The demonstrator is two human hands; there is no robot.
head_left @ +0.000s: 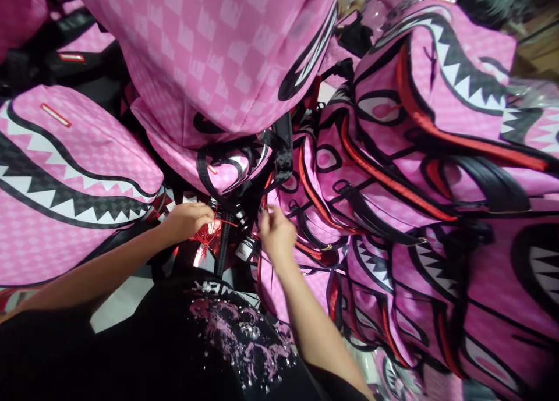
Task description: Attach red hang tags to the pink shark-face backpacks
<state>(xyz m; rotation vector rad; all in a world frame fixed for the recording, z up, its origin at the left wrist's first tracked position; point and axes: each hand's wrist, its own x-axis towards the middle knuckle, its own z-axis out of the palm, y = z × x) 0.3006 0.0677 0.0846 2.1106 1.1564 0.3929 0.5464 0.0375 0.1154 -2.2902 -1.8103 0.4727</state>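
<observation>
Red strings [204, 238] partly hidden, upper backpack [209, 52] cropped

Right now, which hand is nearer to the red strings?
Left. The left hand is at the red strings; the right hand is farther off, across a gap to their right.

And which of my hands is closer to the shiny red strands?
Your left hand: it is right at the red strands, while your right hand is farther off, beside the stacked pink bags.
</observation>
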